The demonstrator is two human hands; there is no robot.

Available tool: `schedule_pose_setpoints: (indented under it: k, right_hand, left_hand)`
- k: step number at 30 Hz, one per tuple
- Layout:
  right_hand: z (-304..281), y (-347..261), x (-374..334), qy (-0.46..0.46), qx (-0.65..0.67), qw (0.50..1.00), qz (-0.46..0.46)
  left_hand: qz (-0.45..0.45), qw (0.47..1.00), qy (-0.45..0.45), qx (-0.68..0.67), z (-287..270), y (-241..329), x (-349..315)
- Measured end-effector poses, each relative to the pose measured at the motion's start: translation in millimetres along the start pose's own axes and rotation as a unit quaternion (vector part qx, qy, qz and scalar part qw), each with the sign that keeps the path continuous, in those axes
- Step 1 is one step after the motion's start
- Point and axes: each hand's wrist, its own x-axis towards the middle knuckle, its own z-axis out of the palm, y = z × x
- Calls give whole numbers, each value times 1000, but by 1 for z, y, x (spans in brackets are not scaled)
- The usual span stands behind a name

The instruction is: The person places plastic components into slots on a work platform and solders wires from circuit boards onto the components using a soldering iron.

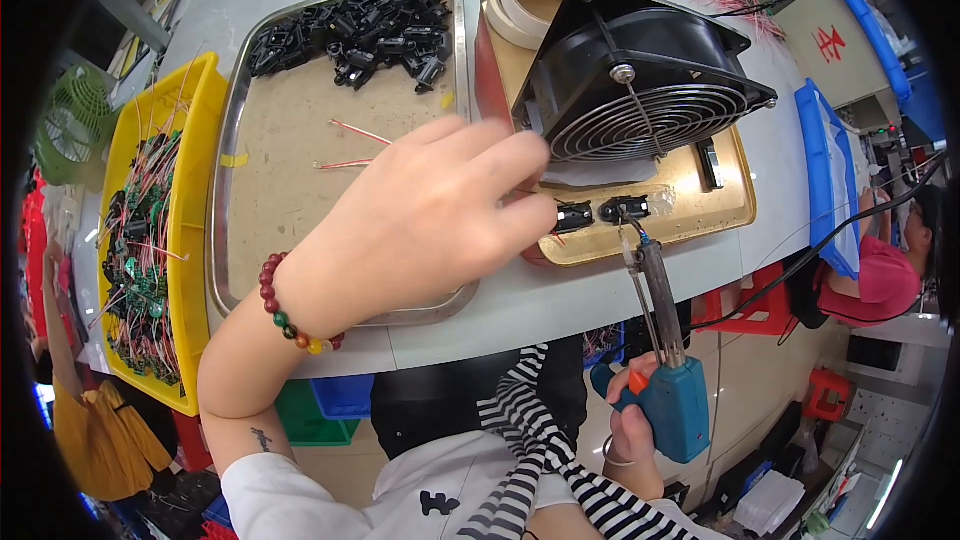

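Observation:
My left hand (450,205), slightly blurred, reaches across the middle with its fingers curled together beside a small black part (574,217). Thin red and white wires (358,132) stick out behind the hand, seemingly held in it; their other ends are hidden. My right hand (632,410) is closed round the handle of a blue soldering gun (676,410), fingers at its orange trigger. The gun points upward, its hot tip at a second small black part (626,208). Both parts sit on the near edge of a gold-coloured metal tray (735,195).
A black fan (640,80) with a wire guard stands over the gold tray, beside tape rolls (525,5). A steel tray (290,140) holds a heap of black parts (360,35). Left is a yellow bin (190,240) of wired circuit boards. Other people sit nearby at both sides.

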Motion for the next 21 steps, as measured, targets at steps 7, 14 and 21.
schedule_pose_setpoints:
  k: [7,14,21]
  right_hand:
    - [3,-12,10,7,-28,999,-46]
    - [6,-15,23,-31,-173,977,-121]
    - [9,-16,23,-31,-178,978,-108]
  left_hand:
    - [-19,997,-11,78,-20,17,4]
    - [-69,997,-8,16,-8,14,-7]
    - [-73,997,-7,15,-7,13,-8]
